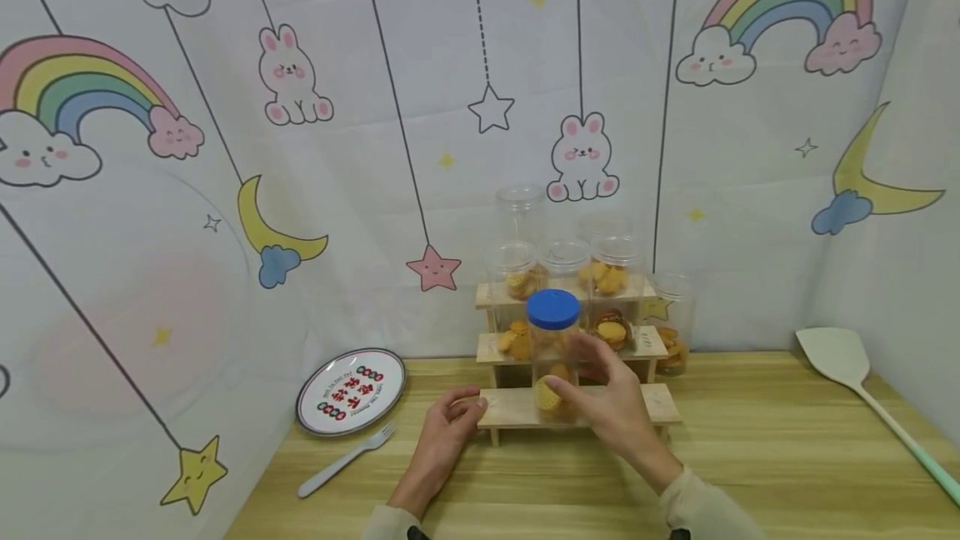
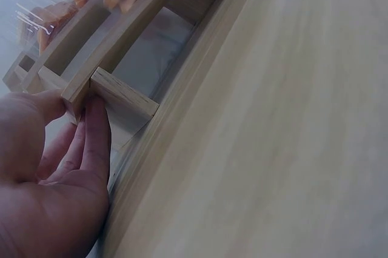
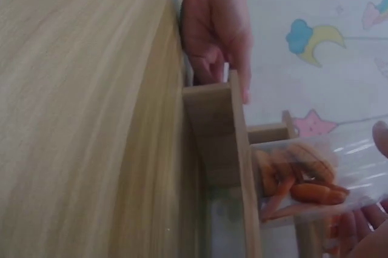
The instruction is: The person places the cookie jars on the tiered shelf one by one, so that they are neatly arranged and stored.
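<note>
A clear jar (image 1: pixel 550 357) with a blue lid (image 1: pixel 553 309) stands upright on the lowest step of a wooden tiered stand (image 1: pixel 510 411); cookies lie inside it. My right hand (image 1: pixel 618 407) holds this jar from the right side, thumb across its front and fingers round the far side. In the right wrist view only parts of that hand show beside the jar's cookies (image 3: pixel 312 191). My left hand (image 2: pixel 54 191) pinches the left end of the lowest board (image 2: pixel 82 91), thumb above and fingertips below.
Several clear jars (image 1: pixel 517 211), some with cookies, fill the upper steps. Another jar (image 1: pixel 675 315) stands behind the stand's right end. A patterned plate (image 1: pixel 352 394) and fork (image 1: pixel 348 461) lie to the left. At the right lies a spatula (image 1: pixel 840 357). A printed curtain hangs behind.
</note>
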Demonstrator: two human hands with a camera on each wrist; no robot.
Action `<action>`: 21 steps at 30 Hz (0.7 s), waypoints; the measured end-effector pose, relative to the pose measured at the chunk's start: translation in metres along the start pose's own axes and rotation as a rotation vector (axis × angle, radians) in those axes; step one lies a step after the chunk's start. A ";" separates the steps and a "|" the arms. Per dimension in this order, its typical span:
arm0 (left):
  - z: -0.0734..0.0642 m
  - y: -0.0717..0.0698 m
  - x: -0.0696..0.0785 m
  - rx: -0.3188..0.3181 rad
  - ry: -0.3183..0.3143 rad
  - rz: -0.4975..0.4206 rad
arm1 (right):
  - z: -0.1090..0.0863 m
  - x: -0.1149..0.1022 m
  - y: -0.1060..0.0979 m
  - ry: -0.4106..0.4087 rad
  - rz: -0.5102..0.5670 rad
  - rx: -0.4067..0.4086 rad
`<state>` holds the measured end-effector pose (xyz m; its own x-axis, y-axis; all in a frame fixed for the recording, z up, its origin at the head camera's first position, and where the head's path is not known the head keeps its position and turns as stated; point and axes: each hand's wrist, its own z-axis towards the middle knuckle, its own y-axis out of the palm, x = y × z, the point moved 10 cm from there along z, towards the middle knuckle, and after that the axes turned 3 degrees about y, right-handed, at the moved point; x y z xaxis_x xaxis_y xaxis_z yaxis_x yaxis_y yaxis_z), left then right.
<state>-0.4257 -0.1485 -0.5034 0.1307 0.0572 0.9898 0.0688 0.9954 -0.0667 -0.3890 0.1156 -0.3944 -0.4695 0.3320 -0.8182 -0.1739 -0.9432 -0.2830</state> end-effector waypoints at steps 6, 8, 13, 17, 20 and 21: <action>0.001 -0.001 -0.002 0.005 0.000 0.004 | 0.001 -0.004 0.004 -0.053 -0.024 0.023; 0.001 -0.001 -0.002 0.007 0.009 0.007 | 0.001 -0.004 0.005 -0.060 -0.026 0.023; 0.001 -0.002 -0.001 0.010 0.022 0.010 | 0.000 -0.001 0.007 -0.049 -0.043 0.019; 0.002 -0.001 -0.003 0.011 0.011 0.003 | 0.000 0.002 0.006 -0.036 -0.038 0.014; 0.003 -0.001 -0.003 0.012 0.003 0.000 | 0.000 0.003 0.005 -0.029 -0.029 0.004; 0.003 -0.001 -0.003 0.013 0.001 0.001 | 0.000 0.004 0.005 -0.027 -0.023 -0.001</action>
<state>-0.4287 -0.1498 -0.5058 0.1316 0.0585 0.9896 0.0560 0.9962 -0.0663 -0.3916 0.1125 -0.3988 -0.4881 0.3542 -0.7977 -0.1843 -0.9352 -0.3025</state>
